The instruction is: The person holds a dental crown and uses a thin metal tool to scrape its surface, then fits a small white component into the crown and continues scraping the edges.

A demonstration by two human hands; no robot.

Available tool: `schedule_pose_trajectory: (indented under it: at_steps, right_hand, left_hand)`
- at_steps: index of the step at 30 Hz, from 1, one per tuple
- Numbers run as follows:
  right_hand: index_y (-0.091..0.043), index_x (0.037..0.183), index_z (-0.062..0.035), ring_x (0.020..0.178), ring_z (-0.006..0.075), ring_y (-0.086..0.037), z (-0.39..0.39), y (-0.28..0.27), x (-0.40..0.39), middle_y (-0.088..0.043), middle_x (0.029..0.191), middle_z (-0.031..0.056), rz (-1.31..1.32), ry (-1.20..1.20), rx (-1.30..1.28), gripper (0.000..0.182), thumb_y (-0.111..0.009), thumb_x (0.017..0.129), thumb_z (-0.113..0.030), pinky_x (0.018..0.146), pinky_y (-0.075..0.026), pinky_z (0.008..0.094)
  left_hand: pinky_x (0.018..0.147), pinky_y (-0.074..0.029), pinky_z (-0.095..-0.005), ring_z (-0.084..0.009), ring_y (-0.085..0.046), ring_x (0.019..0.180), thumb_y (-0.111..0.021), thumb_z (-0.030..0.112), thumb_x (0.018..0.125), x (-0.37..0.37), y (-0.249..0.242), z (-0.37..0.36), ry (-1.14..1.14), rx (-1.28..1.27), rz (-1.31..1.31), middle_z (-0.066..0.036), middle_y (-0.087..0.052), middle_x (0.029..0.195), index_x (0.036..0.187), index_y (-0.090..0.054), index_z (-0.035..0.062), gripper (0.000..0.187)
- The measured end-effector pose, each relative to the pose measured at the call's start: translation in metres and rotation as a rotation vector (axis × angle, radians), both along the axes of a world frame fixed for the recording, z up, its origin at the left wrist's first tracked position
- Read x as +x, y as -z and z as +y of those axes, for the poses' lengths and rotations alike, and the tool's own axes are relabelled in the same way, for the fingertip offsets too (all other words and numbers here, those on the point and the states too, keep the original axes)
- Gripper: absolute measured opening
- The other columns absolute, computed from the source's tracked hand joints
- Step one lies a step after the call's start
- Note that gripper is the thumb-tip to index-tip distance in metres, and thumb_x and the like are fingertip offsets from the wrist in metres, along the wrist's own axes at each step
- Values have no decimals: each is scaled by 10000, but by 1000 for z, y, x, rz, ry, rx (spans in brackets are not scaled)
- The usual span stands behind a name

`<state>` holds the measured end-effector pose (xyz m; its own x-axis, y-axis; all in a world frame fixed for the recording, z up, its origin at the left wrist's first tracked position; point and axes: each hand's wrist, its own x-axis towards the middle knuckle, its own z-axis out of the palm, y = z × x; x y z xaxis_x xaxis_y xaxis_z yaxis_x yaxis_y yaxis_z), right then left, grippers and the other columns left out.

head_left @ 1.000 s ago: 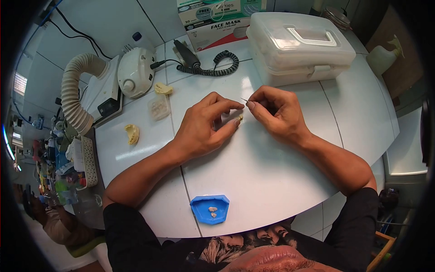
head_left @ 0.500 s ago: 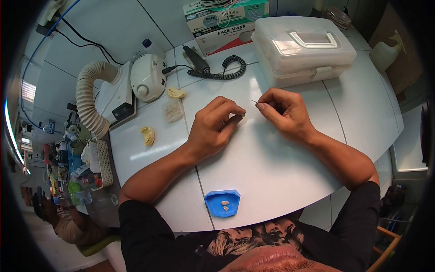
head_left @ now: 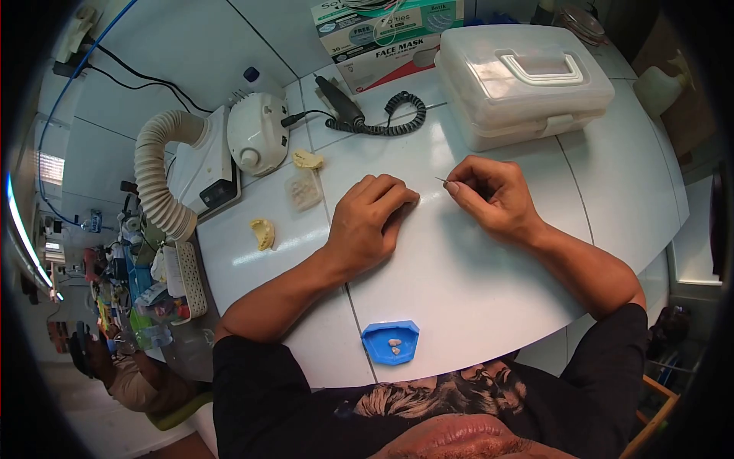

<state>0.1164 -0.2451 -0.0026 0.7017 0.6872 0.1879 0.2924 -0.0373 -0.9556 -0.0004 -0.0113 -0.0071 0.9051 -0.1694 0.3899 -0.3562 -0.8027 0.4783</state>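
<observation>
My right hand [head_left: 495, 197] pinches a thin metal pin [head_left: 440, 179] between thumb and forefinger, its tip pointing left. Across a small gap, my left hand [head_left: 368, 222] rests on the white tiled table [head_left: 474, 306] with fingers curled together; whatever is between them, if anything, is hidden. Left of that hand are two yellowish dental casts, an upper one [head_left: 308, 159] and a lower one [head_left: 263, 233], plus a small clear box [head_left: 304, 191] of pale bits. Near my chest, a blue tray [head_left: 370, 350] holds small tooth-like pieces [head_left: 395, 343].
A translucent toolbox [head_left: 527, 84] stands at the back right beside face mask boxes [head_left: 390, 61]. A rotary handpiece [head_left: 340, 101] with coiled cord lies near a white control unit [head_left: 258, 138] and ribbed hose [head_left: 153, 168]. Another person [head_left: 134, 375] sits far left.
My view has shifted slightly, moving the table items rightward in the picture. The hands are a little farther apart, and the left has lowered onto the table with its fingers more curled.
</observation>
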Motion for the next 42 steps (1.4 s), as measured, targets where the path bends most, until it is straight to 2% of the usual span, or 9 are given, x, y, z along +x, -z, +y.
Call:
schedule_pose_trajectory:
  at_steps: [4,7,10,11,17,20,26,29,42]
  right_hand:
    - [-733,972,38,623,41,-559,-1,0,-1,-652,693,0,-21,1,-19,117,-724,1010,-72,558,-426,258]
    - [-735,975,37,619,43,-559,0,-1,-1,-654,693,3,-43,-3,-18,116,-720,1010,-72,556,-425,259]
    - [-736,987,36,616,46,-560,0,0,-1,-654,691,6,-23,4,-15,118,-715,1018,-76,556,-426,262]
    - [-734,995,35,615,49,-563,0,1,-1,-654,691,10,-15,1,-20,116,-711,1022,-75,555,-427,264]
    - [-722,1035,33,617,71,-597,1,2,-3,-657,689,34,-9,-13,-14,101,-687,1040,-62,560,-446,275]
    - [-720,1038,32,621,81,-623,2,2,-4,-665,692,41,-22,-14,-4,94,-686,1038,-56,563,-461,280]
    - [-721,1040,28,601,108,-636,2,3,-2,-679,692,62,-95,-39,-27,63,-699,1007,-20,558,-474,296]
    - [-719,1041,24,584,124,-630,2,2,-4,-676,685,82,-174,-45,-35,63,-703,984,2,554,-472,309]
    - [-707,1045,11,560,174,-632,2,-5,-6,-668,668,102,-254,-72,-71,88,-721,959,0,558,-486,330]
  left_hand:
    - [819,-575,-396,-302,-702,968,-789,-80,850,-2,-5,1,-28,-58,-64,-113,-731,1051,1088,-784,49,271]
    - [818,-556,-362,-258,-687,944,-745,-92,904,0,-1,4,24,10,-17,-107,-714,1043,1125,-773,40,259]
    - [850,-512,-304,-183,-633,937,-672,-79,1003,-3,-7,2,11,-479,36,-73,-668,1038,1178,-746,18,214]
    - [882,-467,-265,-115,-567,953,-581,-44,1090,-2,-3,5,65,-553,62,-33,-614,1043,1247,-711,7,210]
    - [904,-465,-252,-73,-541,960,-602,42,1127,-4,4,11,47,-848,352,-3,-600,1050,1339,-647,3,220]
    - [921,-506,-255,-81,-589,992,-644,78,1124,-3,6,13,24,-797,402,-19,-635,1084,1348,-630,-3,238]
    - [939,-592,-307,-163,-734,1106,-672,66,1109,-3,7,11,87,-871,431,-105,-743,1202,1366,-620,-9,273]
    - [924,-596,-314,-192,-760,1119,-668,64,1111,-3,3,9,42,-954,507,-132,-757,1238,1383,-611,-9,287]
    - [927,-604,-324,-186,-760,1091,-664,75,1116,-1,5,9,65,-866,481,-131,-753,1215,1385,-594,-6,290]
